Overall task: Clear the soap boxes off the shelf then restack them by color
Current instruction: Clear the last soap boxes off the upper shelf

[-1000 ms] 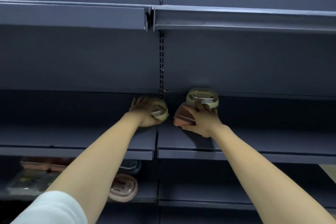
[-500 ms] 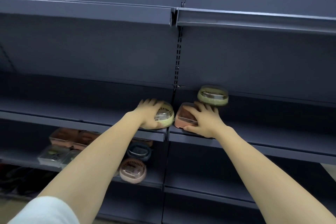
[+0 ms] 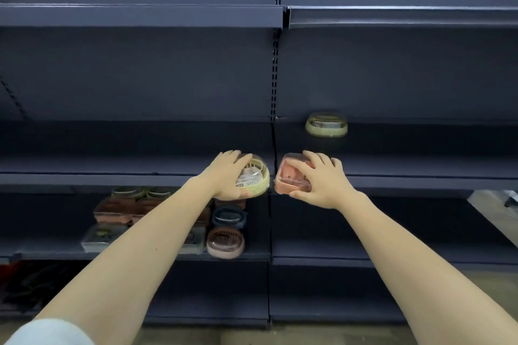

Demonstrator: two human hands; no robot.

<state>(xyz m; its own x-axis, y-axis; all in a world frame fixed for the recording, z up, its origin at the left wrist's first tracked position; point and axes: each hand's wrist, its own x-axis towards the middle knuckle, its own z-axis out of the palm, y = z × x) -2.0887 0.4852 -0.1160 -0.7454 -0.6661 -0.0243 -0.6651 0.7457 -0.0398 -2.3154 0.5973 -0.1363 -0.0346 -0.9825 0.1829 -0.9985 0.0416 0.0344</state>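
Left hand (image 3: pixel 228 175) grips a yellow-green oval soap box (image 3: pixel 253 180), fingers curled over its clear lid, at the front edge of the middle shelf (image 3: pixel 112 173). Right hand (image 3: pixel 322 179) grips a pink rectangular soap box (image 3: pixel 288 176), fingers spread over the top, thumb underneath, at the same shelf's front edge; the two boxes sit just beside each other. Another yellow-green oval soap box (image 3: pixel 326 124) sits apart at the back of that shelf, right bay. Lower shelf (image 3: pixel 252 255), left bay, holds a group of soap boxes (image 3: pixel 117 210) including a dark blue oval one (image 3: pixel 229 216) and a pink oval one (image 3: pixel 225 244).
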